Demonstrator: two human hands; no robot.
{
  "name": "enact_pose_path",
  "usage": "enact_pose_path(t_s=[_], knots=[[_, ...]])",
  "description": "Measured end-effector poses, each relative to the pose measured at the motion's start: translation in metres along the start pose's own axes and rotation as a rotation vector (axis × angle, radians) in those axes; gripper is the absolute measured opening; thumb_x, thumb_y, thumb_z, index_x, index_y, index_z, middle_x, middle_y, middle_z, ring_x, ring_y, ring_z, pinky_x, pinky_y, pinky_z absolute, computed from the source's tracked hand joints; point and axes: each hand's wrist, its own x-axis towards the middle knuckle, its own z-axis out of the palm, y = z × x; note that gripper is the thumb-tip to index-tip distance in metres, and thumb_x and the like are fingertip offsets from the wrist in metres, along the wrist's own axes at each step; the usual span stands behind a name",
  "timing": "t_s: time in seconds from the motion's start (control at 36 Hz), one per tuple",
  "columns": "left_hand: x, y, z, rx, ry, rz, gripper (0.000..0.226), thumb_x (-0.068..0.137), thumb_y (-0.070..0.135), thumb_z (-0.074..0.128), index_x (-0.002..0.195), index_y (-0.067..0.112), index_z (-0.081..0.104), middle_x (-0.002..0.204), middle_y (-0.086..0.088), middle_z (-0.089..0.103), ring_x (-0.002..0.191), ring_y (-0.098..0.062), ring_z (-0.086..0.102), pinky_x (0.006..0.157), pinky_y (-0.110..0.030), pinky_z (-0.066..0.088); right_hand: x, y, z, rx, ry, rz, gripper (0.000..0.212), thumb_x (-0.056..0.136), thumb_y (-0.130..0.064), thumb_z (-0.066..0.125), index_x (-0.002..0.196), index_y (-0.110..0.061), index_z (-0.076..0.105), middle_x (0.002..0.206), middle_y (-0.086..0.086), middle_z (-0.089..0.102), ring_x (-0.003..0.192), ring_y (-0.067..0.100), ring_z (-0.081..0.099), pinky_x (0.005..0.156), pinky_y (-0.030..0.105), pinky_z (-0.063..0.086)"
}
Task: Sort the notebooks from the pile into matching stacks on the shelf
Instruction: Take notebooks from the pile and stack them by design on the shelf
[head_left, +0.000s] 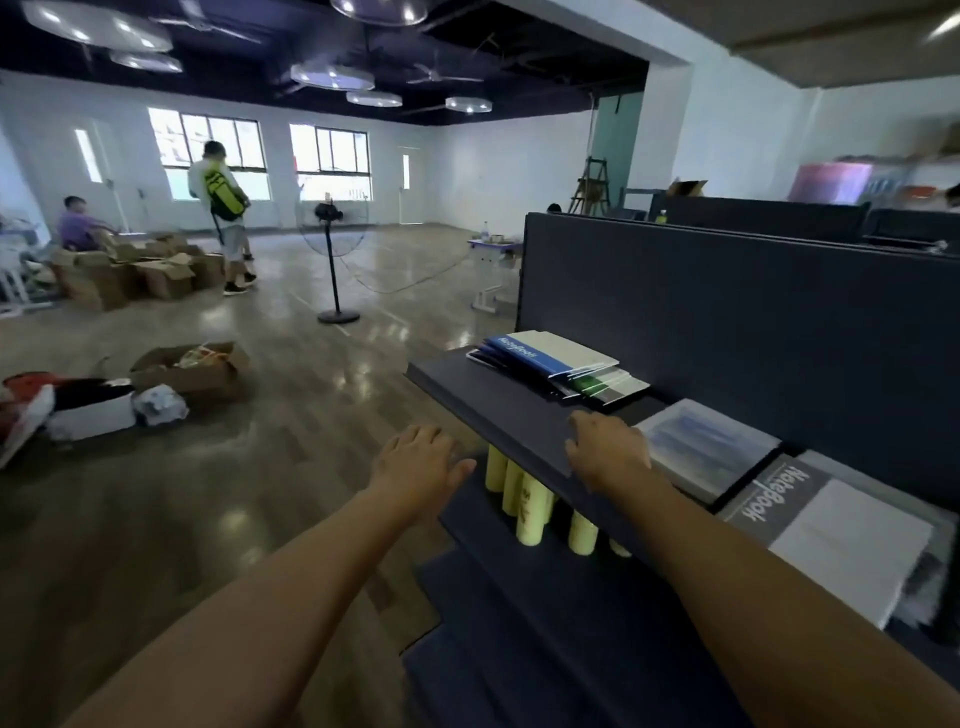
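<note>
Hands both out front, nothing in either. Your left hand (418, 457) hangs palm down in the air just left of the shelf (514, 415) edge, fingers straight and slightly apart, not touching anything. Right hand (608, 449) sits palm down on the shelf's top board near the front edge, fingers a bit bent and spread, gripping nothing. Beyond it, at the far end of the board, the pile (558, 364) of mixed notebooks lies fanned, blue-and-white one on top. Right of your right hand, a stack w/ blurry blue-grey cover (709, 447), then nearer you the grey "NoteBook" stack (831, 535). Under the board, yellow bottles (532, 509) stand upright.
</note>
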Motion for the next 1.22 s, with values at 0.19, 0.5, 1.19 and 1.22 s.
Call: enact_pose_path(t_s=[0.19, 0.5, 1.19, 1.22], knots=[[0.066, -0.033, 0.010, -0.028, -0.040, 0.071, 0.051, 0.100, 0.050, 0.030, 0.142, 0.022, 0.038, 0.153, -0.003, 0.031, 0.142, -0.023, 0.024, 0.116, -0.039, 0.021, 0.048, -0.010, 0.008, -0.031, -0.033, 0.119, 0.041, 0.100, -0.041, 0.037, 0.133, -0.017, 0.043, 0.134, 0.007, 0.052, 0.122, 0.027, 0.048, 0.096, 0.039, 0.039], [0.162, -0.045, 0.033, -0.041, -0.034, 0.157, 0.054, 0.100, 0.053, 0.028, 0.139, 0.019, 0.043, 0.152, -0.004, 0.032, 0.141, -0.024, 0.026, 0.113, -0.039, 0.024, 0.135, 0.003, 0.025, -0.020, -0.028, 0.231, 0.058, 0.093, -0.058, 0.042, 0.133, -0.017, 0.044, 0.135, 0.009, 0.051, 0.122, 0.028, 0.048, 0.092, 0.039, 0.041], [0.289, -0.016, 0.057, -0.145, 0.013, 0.295, 0.046, 0.100, 0.047, 0.033, 0.136, 0.021, 0.047, 0.136, -0.004, 0.047, 0.127, -0.024, 0.041, 0.100, -0.039, 0.038, 0.243, 0.023, 0.049, -0.117, -0.076, 0.085, 0.064, 0.088, -0.069, 0.039, 0.130, -0.022, 0.042, 0.132, 0.004, 0.050, 0.119, 0.024, 0.044, 0.089, 0.038, 0.041], [0.291, -0.016, 0.056, -0.153, 0.018, 0.297, 0.046, 0.101, 0.047, 0.033, 0.136, 0.021, 0.048, 0.135, -0.004, 0.047, 0.127, -0.024, 0.041, 0.100, -0.039, 0.038, 0.242, 0.023, 0.048, -0.117, -0.070, 0.082, 0.060, 0.089, -0.068, 0.038, 0.127, -0.022, 0.044, 0.129, 0.004, 0.053, 0.116, 0.024, 0.046, 0.086, 0.037, 0.042]])
